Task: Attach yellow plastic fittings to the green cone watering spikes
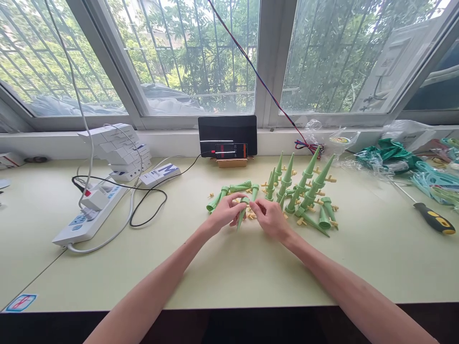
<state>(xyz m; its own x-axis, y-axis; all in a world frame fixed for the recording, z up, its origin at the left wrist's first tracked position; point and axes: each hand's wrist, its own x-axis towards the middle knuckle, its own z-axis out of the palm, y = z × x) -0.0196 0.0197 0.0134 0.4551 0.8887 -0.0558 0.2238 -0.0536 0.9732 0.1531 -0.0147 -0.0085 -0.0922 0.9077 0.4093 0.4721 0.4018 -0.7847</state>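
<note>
My left hand (228, 210) is closed on a green plastic plant watering spike (242, 217), its point angled down toward the table. Close against the spike's collar, my right hand (268, 217) has thumb and fingers pinched together; whatever sits between those fingertips is too small and covered to make out. Behind my hands lie several loose green spikes (240, 185) and small yellow valves (211, 195). To the right, a cluster of green spikes with yellow valves fitted (287, 179) stands point up, with a few lying on their sides (327, 212).
A power strip (86, 220) with cables and stacked white boxes (120, 148) are on the left. A phone (231, 151) leans against a dark tablet (227, 129) at the back. A screwdriver (433, 217) and plastic bags (389, 155) lie at right. The table's front edge runs below my forearms.
</note>
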